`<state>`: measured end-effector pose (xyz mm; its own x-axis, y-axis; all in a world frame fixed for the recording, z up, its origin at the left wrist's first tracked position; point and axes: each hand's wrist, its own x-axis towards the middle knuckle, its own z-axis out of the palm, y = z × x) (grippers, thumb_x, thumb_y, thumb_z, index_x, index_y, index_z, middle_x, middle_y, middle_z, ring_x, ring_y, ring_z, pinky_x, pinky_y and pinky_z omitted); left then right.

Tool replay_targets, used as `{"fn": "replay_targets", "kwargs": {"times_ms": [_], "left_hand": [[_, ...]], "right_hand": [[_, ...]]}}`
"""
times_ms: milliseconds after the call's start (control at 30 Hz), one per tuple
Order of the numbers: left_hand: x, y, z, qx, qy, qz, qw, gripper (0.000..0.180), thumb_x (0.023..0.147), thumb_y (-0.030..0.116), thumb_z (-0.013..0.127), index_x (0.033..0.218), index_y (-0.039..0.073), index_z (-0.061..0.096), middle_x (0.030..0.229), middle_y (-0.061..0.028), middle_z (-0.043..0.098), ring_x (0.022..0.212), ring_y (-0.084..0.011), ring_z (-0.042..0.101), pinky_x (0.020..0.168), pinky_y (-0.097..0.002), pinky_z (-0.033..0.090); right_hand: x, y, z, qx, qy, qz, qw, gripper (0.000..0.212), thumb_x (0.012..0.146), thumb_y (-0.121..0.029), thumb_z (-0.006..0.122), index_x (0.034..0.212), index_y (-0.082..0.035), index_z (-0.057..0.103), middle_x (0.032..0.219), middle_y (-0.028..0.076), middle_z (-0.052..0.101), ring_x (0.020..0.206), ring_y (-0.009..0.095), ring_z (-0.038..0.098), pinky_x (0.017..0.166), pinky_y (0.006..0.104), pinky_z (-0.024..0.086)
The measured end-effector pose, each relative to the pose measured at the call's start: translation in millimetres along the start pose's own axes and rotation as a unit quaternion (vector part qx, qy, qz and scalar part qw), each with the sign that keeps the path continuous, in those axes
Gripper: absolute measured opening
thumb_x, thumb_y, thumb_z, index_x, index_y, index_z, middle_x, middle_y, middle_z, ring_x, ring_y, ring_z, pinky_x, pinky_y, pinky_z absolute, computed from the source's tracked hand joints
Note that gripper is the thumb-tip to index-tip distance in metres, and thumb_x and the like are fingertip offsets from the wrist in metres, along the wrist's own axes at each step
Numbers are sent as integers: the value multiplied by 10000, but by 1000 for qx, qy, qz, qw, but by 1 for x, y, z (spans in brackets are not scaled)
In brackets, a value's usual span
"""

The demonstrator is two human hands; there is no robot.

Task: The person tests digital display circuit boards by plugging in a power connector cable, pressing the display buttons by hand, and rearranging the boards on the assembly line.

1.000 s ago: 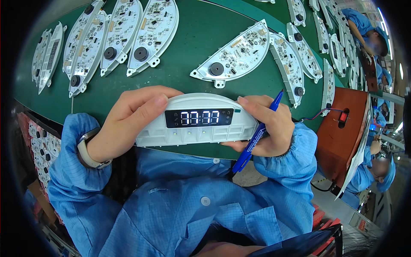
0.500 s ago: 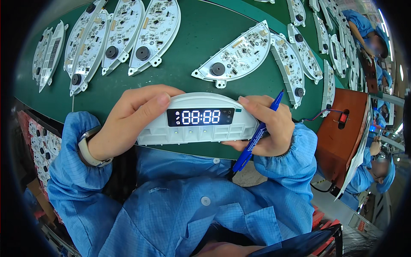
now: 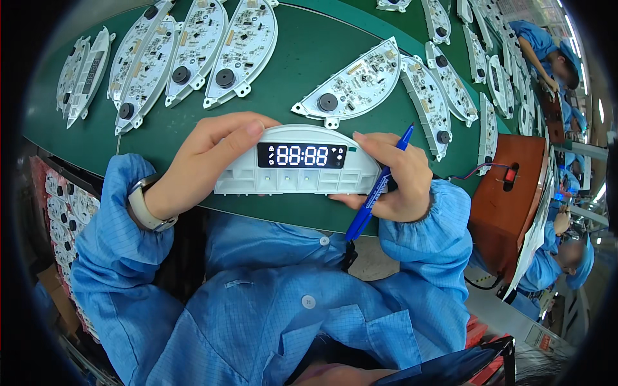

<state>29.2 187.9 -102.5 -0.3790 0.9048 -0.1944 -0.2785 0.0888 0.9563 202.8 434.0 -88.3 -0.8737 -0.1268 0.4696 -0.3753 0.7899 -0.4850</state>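
Between both hands I hold a white half-moon display module point(image 3: 302, 182), its curved edge away from me and its lit digits facing up. My left hand point(image 3: 215, 157) is closed round its left end, thumb on the top near the display window. My right hand point(image 3: 402, 177) grips the right end, with thumb and fingers about the edge. That same hand also carries a blue marker pen point(image 3: 368, 207), slanting across the fingers. Just beyond the module a similar board point(image 3: 354, 80) lies with its circuit side and black round buzzer up.
Several more half-moon boards point(image 3: 241, 48) lean in a row at the back left, and others point(image 3: 428, 106) lie at the right. A brown box point(image 3: 505, 193) with a red switch and wires stands right of the green table point(image 3: 71, 145). People in blue work further off.
Both hands have moved the module slightly away from me, with the marker still in my right hand. The display stays lit. The whole view has shifted a little.
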Motion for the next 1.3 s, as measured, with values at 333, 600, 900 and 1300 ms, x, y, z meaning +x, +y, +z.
{"fn": "replay_targets", "kwargs": {"times_ms": [333, 600, 900, 1300], "left_hand": [[4, -1, 2, -51, 2, -33, 998, 402, 1093, 304, 484, 1249, -31, 641, 993, -84, 721, 769, -122, 704, 687, -244, 571], [6, -7, -1, -78, -7, -20, 997, 404, 1089, 308, 497, 1248, -34, 640, 978, -81, 722, 752, -120, 702, 672, -246, 573], [6, -10, -4, -62, 4, -20, 998, 393, 1085, 295, 513, 1235, -42, 650, 971, -85, 721, 752, -115, 701, 661, -241, 574], [6, -11, -7, -11, 21, 16, 1000, 394, 1063, 243, 508, 1235, -83, 647, 1052, -116, 736, 929, -136, 705, 812, -270, 563]], "right_hand": [[4, -3, -1, -11, 2, 3, 1000, 695, 652, -273, 952, 1212, 12, 656, 1041, 163, 722, 844, 308, 732, 702, 371, 596], [3, -2, 2, -9, 7, 0, 1000, 707, 649, -270, 953, 1223, 12, 651, 1053, 161, 725, 859, 309, 735, 714, 370, 601], [5, -3, 1, -6, 4, 1, 1000, 718, 649, -269, 955, 1235, 7, 644, 1061, 158, 726, 866, 304, 736, 717, 367, 604], [4, -4, -2, -4, 7, -9, 1000, 734, 662, -320, 946, 1243, -4, 630, 1072, 162, 722, 884, 315, 736, 722, 380, 604]]}}
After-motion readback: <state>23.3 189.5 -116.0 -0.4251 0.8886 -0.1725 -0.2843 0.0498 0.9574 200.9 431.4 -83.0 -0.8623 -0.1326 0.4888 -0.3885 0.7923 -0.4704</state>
